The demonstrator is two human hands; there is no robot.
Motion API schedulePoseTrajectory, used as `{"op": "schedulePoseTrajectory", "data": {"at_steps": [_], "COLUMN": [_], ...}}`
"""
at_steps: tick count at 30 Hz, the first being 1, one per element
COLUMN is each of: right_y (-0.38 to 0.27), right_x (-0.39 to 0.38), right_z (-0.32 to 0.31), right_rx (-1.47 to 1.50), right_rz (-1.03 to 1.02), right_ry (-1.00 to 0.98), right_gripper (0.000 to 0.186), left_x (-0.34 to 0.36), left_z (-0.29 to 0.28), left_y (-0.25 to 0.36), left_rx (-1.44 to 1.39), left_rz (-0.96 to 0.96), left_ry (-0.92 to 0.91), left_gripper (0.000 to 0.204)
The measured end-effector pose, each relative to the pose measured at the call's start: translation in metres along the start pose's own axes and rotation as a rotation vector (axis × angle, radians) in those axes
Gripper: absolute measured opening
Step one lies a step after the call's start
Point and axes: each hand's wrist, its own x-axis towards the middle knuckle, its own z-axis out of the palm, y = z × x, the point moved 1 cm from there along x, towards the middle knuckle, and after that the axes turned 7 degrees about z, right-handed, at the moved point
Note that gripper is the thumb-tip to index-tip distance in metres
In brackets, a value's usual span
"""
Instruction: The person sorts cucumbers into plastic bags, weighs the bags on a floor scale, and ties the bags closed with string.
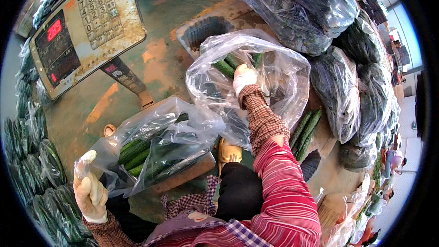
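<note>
Closest to the camera is the person's own lap: a red striped sleeve (283,196) and a checked apron (192,206), with both gloved hands reaching out from there.

Biggest thing around is the heap of filled dark bags (338,55) stacked along the right side, plus more packed bags (32,155) down the left edge. Then the weighing scale's keypad head (80,29) up top left, its red display lit, on a post rising from the green floor (160,64).

On the scale platform (187,176) sits a clear bag of cucumbers (155,151), its mouth slumped open toward the left. The left hand (90,190) is by that bag's left edge, fingers loosely spread; I honestly can't tell if it's pinching the plastic or just beside it.

The right hand (244,78) is down inside a second clear bag (249,77) farther out, next to a grey crate (201,32). Green cucumbers (226,67) show right at the glove, but the plastic hides the fingers, so can't say whether it's closed on one.

A few loose cucumbers (305,132) lie just right of that bag.

What could go wrong, I reckon: the bag on the platform is floppy and open, so cucumbers could slide out toward the platform's left edge. And thin plastic could tear if it's tugged with the weight in it.
</note>
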Motion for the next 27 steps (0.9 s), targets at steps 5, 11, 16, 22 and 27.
{"op": "schedulePoseTrajectory", "data": {"at_steps": [5, 11, 16, 22, 27], "right_y": [0.006, 0.040, 0.040, 0.044, 0.040], "right_x": [0.015, 0.005, 0.003, -0.007, -0.036], "right_z": [-0.082, -0.154, -0.161, -0.142, -0.133], "right_rx": [-0.143, 0.983, 1.452, 1.670, 1.771], "right_rz": [-0.386, -0.085, -0.085, -0.020, 0.045], "right_ry": [-0.437, -0.732, -0.656, -0.526, -0.543], "right_gripper": [0.038, 0.031, 0.023, 0.019, 0.019], "left_x": [0.001, -0.006, 0.006, -0.002, 0.077], "left_z": [0.002, -0.002, -0.010, 0.111, 0.234], "left_y": [0.001, 0.001, 0.005, -0.055, -0.200], "left_rx": [0.074, 0.206, 0.788, 1.157, 1.467], "left_rz": [0.005, 0.039, 0.194, 1.077, 0.681], "left_ry": [0.003, -0.042, 0.168, 0.004, -0.620], "left_gripper": [0.054, 0.057, 0.031, 0.028, 0.097]}}
